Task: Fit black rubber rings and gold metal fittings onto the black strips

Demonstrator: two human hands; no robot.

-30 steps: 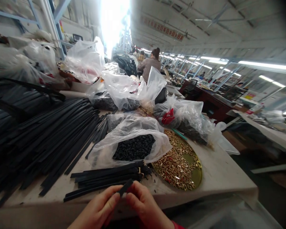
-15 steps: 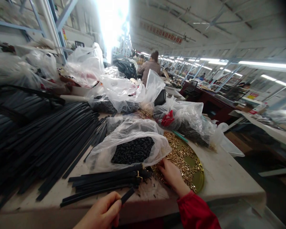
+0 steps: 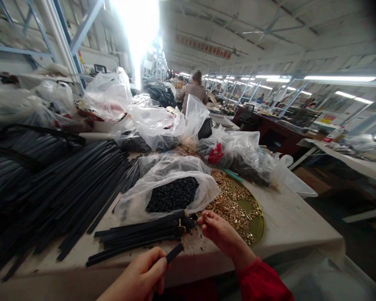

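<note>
My left hand [image 3: 146, 271] is closed round a black strap [image 3: 174, 253], whose end sticks out past the thumb. My right hand [image 3: 221, 235] pinches a small gold-coloured metal buckle [image 3: 207, 215], partly covered by the fingers. Just behind that hand lies a round gold tray [image 3: 258, 229] with many loose gold buckles [image 3: 235, 193] on it. Left of my right hand, a stack of black straps [image 3: 138, 235] with gold buckles at their right ends rests on the table. An open clear plastic bag [image 3: 130, 205] behind the stack holds many small black loops [image 3: 172, 194].
A large pile of long black straps [image 3: 65, 188] covers the table's left side. Filled plastic bags [image 3: 235, 154] line the back of the pale table [image 3: 301, 230]. Far behind them, a person [image 3: 192, 92] faces away. Another work table [image 3: 347, 163] stands at right.
My right hand has lifted from the tray and moved left, with a gold buckle in its fingertips. My left hand has shifted slightly right with the strap. The camera view has turned a little.
</note>
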